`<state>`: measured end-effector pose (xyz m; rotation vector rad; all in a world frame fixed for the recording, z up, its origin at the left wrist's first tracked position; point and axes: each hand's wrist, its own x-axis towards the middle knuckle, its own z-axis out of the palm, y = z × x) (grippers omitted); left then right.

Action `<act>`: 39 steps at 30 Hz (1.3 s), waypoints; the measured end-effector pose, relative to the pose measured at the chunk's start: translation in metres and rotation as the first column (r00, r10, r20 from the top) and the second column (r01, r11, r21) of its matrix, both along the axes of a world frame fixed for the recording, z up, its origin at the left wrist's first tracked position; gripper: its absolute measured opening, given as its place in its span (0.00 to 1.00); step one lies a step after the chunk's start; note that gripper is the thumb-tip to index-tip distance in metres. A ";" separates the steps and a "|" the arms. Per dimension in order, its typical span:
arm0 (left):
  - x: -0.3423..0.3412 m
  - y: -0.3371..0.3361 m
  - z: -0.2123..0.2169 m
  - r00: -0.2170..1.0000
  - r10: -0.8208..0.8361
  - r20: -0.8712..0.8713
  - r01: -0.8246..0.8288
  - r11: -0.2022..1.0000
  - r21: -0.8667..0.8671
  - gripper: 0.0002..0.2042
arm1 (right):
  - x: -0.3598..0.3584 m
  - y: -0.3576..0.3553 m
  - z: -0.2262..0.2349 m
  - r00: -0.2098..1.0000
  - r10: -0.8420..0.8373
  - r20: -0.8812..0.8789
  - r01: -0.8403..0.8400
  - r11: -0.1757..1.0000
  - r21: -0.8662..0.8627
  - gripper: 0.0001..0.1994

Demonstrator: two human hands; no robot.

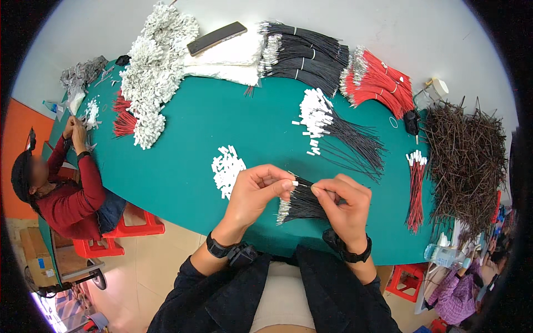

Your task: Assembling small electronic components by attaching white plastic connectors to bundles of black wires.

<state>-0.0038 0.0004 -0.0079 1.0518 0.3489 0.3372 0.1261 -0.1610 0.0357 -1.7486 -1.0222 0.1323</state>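
Observation:
Between finger and thumb, my left hand [251, 194] pinches a small white connector housing [295, 183]. Just to its right, my right hand [345, 206] pinches a thin black wire whose tip points toward the housing; whether the tip is inside it is too small to tell. Beneath both hands lies a bundle of black wires [305, 204] with silvery ends at the left, partly covered by my right hand. A loose heap of white housings [225, 171] sits left of my left hand. Farther off, black wires with white housings on their ends [338, 125] are fanned out.
Along the far side of the green table [183, 139] lie piled white-ended wires [155, 66], a black oblong device [216, 38], tied black bundles [305, 55] and red bundles [383, 80]. At right are red wires [416, 191] and a brown tangled heap [466, 161]. A co-worker [69, 188] sits left.

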 end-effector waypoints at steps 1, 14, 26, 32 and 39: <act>0.000 0.000 0.000 1.000 0.000 -0.010 0.000 1.000 0.012 0.06 | 0.000 0.000 0.000 1.000 0.007 0.002 -0.007 1.000 0.008 0.05; 0.001 -0.002 0.005 0.998 0.050 -0.041 -0.050 0.999 0.011 0.05 | 0.000 0.000 0.001 1.000 0.008 0.018 -0.008 1.000 -0.011 0.05; 0.001 -0.001 0.001 0.999 -0.026 -0.030 0.027 1.000 0.010 0.05 | 0.003 -0.002 -0.001 1.000 0.010 0.019 -0.009 0.999 -0.036 0.04; 0.004 -0.003 0.000 0.999 0.004 -0.043 -0.004 1.000 -0.008 0.05 | -0.002 0.002 -0.004 1.000 0.018 -0.010 -0.018 1.000 -0.009 0.05; 0.001 -0.002 -0.005 0.999 -0.024 -0.033 0.023 0.999 -0.029 0.05 | -0.001 0.004 -0.008 0.999 0.017 0.029 -0.017 1.000 -0.026 0.05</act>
